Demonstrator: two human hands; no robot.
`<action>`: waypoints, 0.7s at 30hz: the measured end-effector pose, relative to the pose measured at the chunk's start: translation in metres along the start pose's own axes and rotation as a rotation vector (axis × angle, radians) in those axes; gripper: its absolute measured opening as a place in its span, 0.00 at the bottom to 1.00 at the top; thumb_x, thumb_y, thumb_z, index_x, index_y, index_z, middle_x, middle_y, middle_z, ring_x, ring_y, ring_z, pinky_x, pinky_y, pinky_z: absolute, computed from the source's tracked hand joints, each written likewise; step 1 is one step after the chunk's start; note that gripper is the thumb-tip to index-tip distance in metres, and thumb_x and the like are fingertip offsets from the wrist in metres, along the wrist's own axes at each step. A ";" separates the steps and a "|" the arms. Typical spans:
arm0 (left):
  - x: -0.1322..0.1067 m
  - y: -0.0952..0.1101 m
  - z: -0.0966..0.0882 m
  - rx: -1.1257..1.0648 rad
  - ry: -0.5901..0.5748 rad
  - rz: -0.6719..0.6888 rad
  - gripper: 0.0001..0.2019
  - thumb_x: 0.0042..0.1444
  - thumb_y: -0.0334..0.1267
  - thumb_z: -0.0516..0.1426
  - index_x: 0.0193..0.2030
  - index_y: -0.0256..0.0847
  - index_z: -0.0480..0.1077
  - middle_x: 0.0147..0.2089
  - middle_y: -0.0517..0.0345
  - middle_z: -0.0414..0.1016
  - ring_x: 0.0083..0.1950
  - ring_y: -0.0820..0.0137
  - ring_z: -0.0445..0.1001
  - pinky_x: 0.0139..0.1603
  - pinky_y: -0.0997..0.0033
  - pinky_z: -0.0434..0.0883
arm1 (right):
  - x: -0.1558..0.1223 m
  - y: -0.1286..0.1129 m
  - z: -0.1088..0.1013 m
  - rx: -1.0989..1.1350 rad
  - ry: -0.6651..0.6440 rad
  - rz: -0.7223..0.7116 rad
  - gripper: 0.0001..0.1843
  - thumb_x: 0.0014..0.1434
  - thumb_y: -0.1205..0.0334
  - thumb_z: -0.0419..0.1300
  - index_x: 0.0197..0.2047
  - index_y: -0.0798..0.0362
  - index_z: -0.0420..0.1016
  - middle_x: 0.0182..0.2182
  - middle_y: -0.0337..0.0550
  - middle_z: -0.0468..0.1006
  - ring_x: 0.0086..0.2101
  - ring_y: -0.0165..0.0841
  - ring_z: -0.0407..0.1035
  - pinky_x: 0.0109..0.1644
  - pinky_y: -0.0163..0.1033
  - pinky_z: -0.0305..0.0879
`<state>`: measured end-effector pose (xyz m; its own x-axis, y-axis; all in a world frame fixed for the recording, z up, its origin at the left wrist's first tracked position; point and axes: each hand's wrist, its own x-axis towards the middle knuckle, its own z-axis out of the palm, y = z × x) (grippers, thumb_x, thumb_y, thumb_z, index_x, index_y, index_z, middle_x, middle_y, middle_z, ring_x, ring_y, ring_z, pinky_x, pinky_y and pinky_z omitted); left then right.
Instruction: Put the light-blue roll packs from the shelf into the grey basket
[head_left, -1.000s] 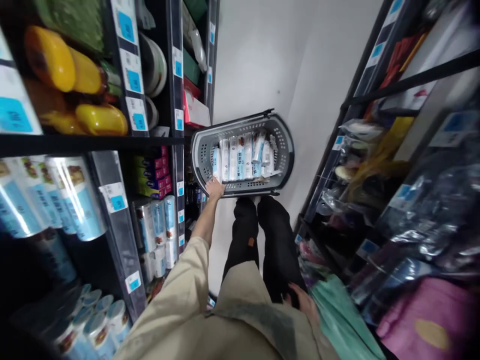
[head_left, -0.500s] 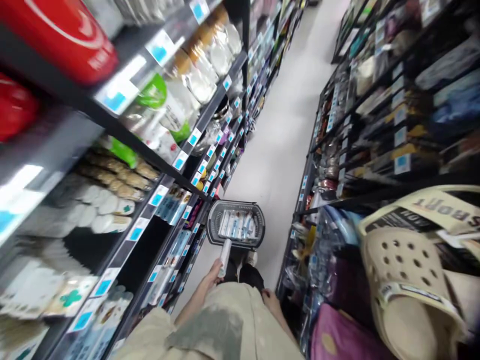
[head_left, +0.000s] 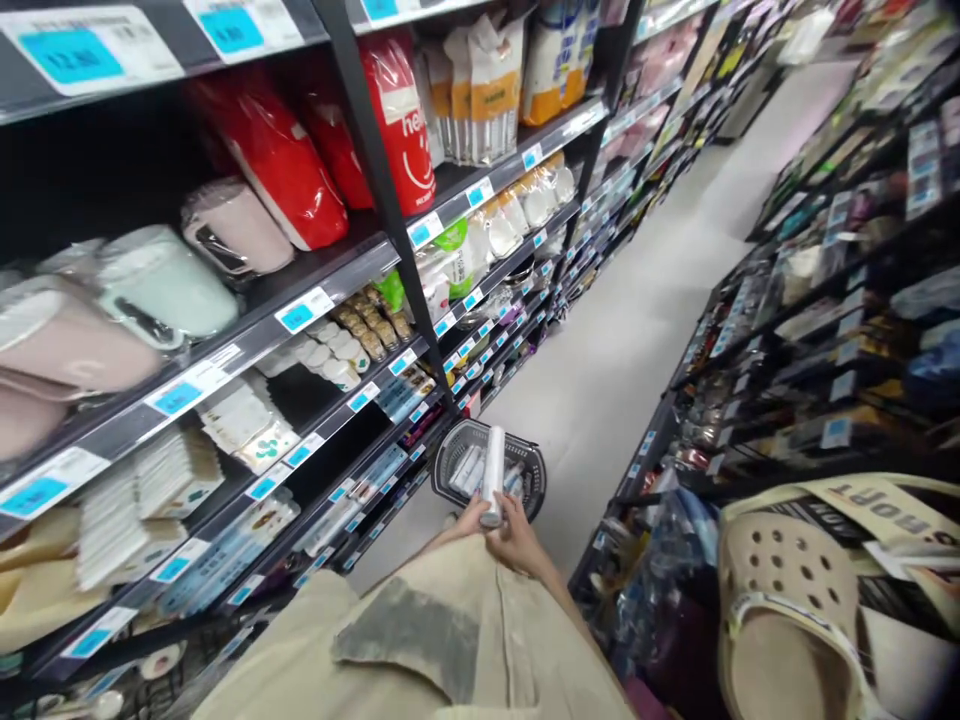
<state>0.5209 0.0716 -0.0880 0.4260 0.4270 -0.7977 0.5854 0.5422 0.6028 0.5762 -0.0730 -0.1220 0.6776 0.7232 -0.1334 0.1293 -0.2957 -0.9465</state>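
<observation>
Both my hands are at the lower end of a long white cylindrical package [head_left: 494, 465], held nearly upright in front of my body. My left hand [head_left: 472, 520] has its fingers closed on the package's left side. From the right, my right hand [head_left: 516, 530] presses its fingers against the same end. Just beyond my hands is a dark grey basket [head_left: 538, 480] with slotted sides. Several white and light blue packages [head_left: 469, 470] lie in it, partly hidden by the one I hold.
Shelves with price tags line the left side, with wrapped mugs [head_left: 169, 285], red bags [head_left: 281, 165] and stacked white boxes [head_left: 142, 500]. On the right is a shelf with beige clogs [head_left: 791, 590]. The pale aisle floor [head_left: 611, 330] runs ahead between them.
My right hand has come up from my side to the white cylindrical package, which my left hand held alone. The package now stands in front of the basket. My view has turned left.
</observation>
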 end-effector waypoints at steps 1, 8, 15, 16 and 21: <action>-0.006 0.001 0.002 -0.039 -0.077 0.029 0.38 0.25 0.62 0.61 0.52 0.90 0.70 0.53 0.68 0.86 0.66 0.47 0.76 0.46 0.44 0.75 | -0.001 -0.007 0.001 -0.048 0.012 -0.033 0.46 0.45 0.59 0.66 0.69 0.50 0.69 0.70 0.58 0.66 0.58 0.48 0.75 0.63 0.54 0.74; -0.029 -0.004 0.006 -0.065 -0.198 0.179 0.40 0.21 0.62 0.66 0.52 0.73 0.75 0.57 0.50 0.84 0.69 0.41 0.72 0.48 0.41 0.76 | -0.014 -0.043 -0.005 -0.327 0.159 -0.094 0.31 0.57 0.57 0.64 0.64 0.50 0.75 0.66 0.57 0.74 0.63 0.54 0.71 0.66 0.63 0.69; -0.032 -0.001 0.002 -0.167 -0.108 0.286 0.37 0.29 0.71 0.69 0.48 0.58 0.77 0.62 0.49 0.82 0.71 0.41 0.72 0.64 0.37 0.76 | -0.013 -0.045 -0.033 0.104 0.189 -0.091 0.32 0.56 0.53 0.68 0.62 0.52 0.78 0.59 0.54 0.82 0.55 0.48 0.77 0.63 0.56 0.72; -0.033 0.004 -0.006 -0.200 -0.078 0.298 0.37 0.32 0.74 0.67 0.49 0.61 0.78 0.62 0.53 0.82 0.71 0.43 0.72 0.63 0.36 0.77 | -0.012 -0.043 -0.039 0.188 0.163 -0.047 0.32 0.54 0.52 0.69 0.61 0.52 0.79 0.56 0.53 0.83 0.53 0.47 0.78 0.60 0.54 0.74; -0.039 0.037 -0.075 -0.302 0.212 0.445 0.39 0.32 0.67 0.71 0.56 0.70 0.75 0.63 0.64 0.81 0.71 0.48 0.72 0.59 0.38 0.77 | -0.007 -0.037 -0.062 0.438 0.036 0.067 0.30 0.44 0.51 0.74 0.51 0.53 0.81 0.48 0.49 0.85 0.44 0.43 0.79 0.48 0.47 0.78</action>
<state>0.4746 0.1291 -0.0335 0.4202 0.7800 -0.4638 0.1452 0.4467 0.8828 0.6116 -0.1061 -0.0682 0.6998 0.6870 -0.1959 -0.2294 -0.0437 -0.9724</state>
